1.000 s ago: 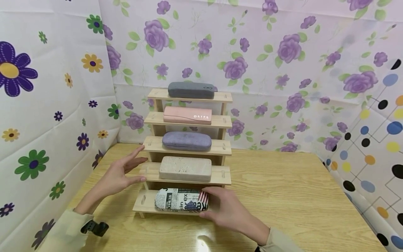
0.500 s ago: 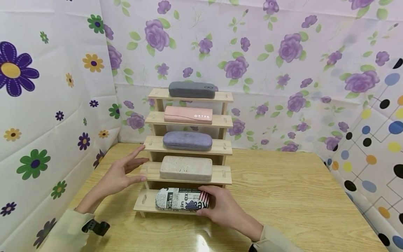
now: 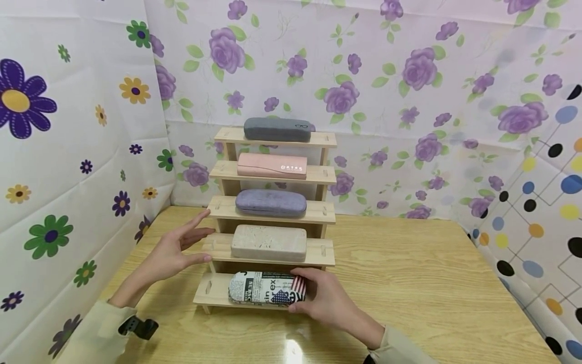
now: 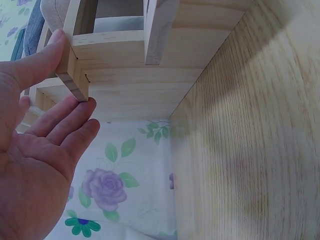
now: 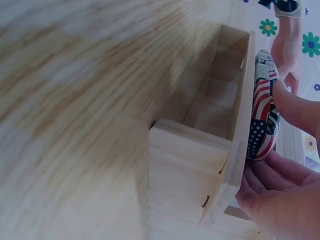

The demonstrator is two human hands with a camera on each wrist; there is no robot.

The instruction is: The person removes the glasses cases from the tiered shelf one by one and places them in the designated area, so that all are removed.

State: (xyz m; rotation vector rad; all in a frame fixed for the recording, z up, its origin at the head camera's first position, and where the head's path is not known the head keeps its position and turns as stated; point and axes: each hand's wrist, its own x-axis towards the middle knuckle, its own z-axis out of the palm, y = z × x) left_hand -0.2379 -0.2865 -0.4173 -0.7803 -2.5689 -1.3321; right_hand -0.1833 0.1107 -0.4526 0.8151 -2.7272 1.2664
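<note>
A five-tier wooden display rack stands on the table, one glasses case per tier. On the lowest tier lies a newsprint-and-flag patterned glasses case, also seen edge-on in the right wrist view. My right hand grips its right end, thumb at the front and fingers behind. My left hand holds the left end of the rack's second-lowest board, thumb along the front edge, other fingers toward the back; in the left wrist view the board end sits between thumb and fingers.
Going up the rack come a cream case, a purple case, a pink case and a grey case. Patterned cloth hangs behind and at both sides of the wood-grain table.
The patterned glasses case has shifted slightly to the right along the lowest tier, with my right hand on it. My left hand stays in place on the rack.
</note>
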